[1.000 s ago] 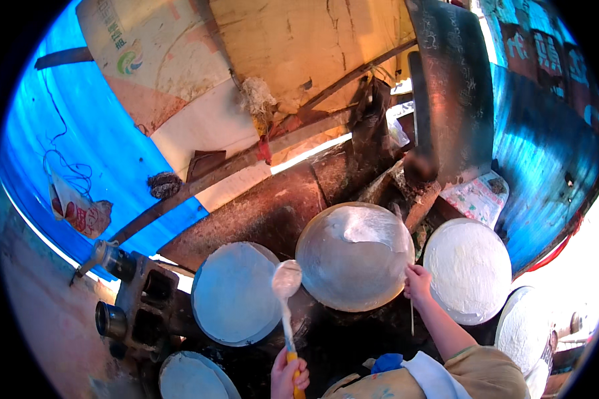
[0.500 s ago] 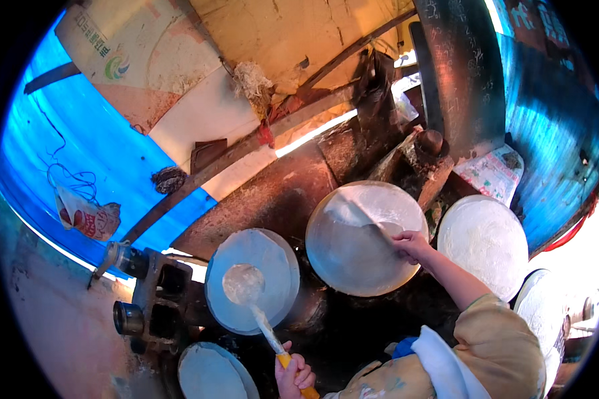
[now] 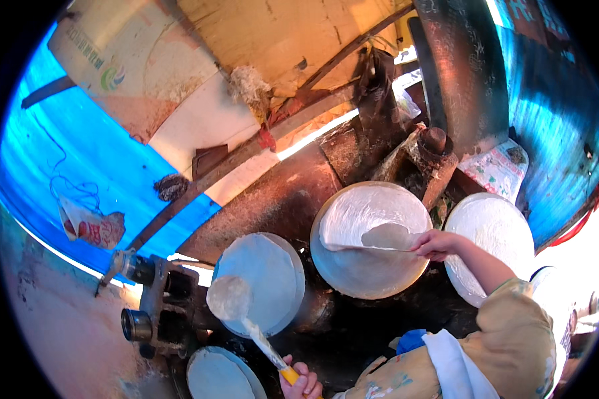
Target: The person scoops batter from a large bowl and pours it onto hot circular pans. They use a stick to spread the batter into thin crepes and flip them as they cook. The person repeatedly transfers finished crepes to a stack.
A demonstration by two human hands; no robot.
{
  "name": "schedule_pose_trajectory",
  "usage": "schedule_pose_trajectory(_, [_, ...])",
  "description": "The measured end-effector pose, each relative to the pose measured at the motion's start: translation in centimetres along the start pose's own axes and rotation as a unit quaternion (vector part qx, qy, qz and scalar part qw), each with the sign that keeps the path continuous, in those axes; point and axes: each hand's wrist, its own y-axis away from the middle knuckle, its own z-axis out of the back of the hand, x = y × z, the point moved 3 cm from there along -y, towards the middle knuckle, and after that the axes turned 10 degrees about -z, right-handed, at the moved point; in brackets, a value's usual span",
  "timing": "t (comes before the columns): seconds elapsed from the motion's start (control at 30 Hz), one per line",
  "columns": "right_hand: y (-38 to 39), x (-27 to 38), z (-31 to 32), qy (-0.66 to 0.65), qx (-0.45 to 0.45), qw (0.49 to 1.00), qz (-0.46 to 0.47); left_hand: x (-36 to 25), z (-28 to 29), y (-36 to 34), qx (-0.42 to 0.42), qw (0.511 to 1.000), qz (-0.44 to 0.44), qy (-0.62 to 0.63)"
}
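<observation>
My left hand (image 3: 301, 382) grips the yellow handle of a ladle (image 3: 229, 298), whose coated bowl is over the lower left part of a pale round griddle (image 3: 273, 272). My right hand (image 3: 434, 245) is closed on a thin flat stick (image 3: 383, 248) held horizontally across the middle griddle (image 3: 369, 279). White batter (image 3: 343, 223) lies on that griddle's upper part, ringing a grey patch. To its right, beside my forearm, another griddle (image 3: 486, 233) is covered in white batter.
A pale griddle (image 3: 213, 379) sits bottom left, another (image 3: 544, 289) far right. Sooty metal stove fittings (image 3: 166, 306) stand at left, a rusty pipe (image 3: 432, 141) behind. Blue sheeting (image 3: 80, 173), boards (image 3: 286, 33) and a dark curved panel (image 3: 469, 80) surround the griddles.
The stick has swept from the middle griddle's right side across its surface, spreading batter wider. The ladle has swung left and down over the left griddle. The view has shifted slightly.
</observation>
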Motion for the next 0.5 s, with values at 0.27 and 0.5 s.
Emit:
schedule_pose_trajectory(0.27, [-3.0, 3.1, 0.2, 0.073, -0.126, 0.988, 0.054, 1.6, -2.1, -2.1, 0.039, 0.998, 0.041, 0.025])
schedule_pose_trajectory(0.5, [-2.5, 3.0, 5.0, 0.082, -0.092, 0.987, 0.100, 2.3, 1.4, -2.0, 0.135, 0.989, 0.045, 0.026])
